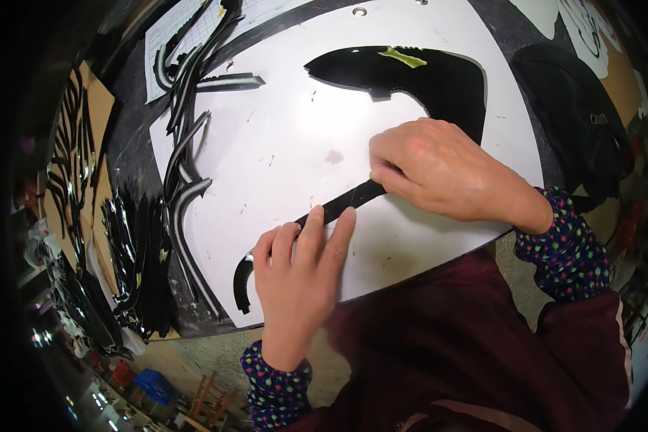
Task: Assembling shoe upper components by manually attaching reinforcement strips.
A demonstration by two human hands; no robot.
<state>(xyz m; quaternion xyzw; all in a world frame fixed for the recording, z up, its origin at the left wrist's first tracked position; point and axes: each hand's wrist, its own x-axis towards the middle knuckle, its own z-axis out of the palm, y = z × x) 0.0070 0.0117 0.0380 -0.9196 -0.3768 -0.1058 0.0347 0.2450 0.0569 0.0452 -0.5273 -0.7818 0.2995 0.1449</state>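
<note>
A narrow black strip (353,201) lies slantwise across the white board (266,165), its curved end near the board's front edge. My left hand (299,270) rests on this strip with its fingers spread and pressing down. Farther right, my right hand (439,169) is closed in a pinch on the strip's other end, fingers curled; the tips are partly hidden. Just beyond it is a wide, curved, glossy black piece (450,83) with a notched edge and a yellow-green mark (405,57). My right hand covers the lower part of that piece.
Black strips with pale edges (183,115) hang in a tangle along the board's left side. More black strips (140,252) are heaped on the left, beside cardboard (99,108). At right is a black bag-like item (565,108). Metal eyelets (359,11) sit at the far edge.
</note>
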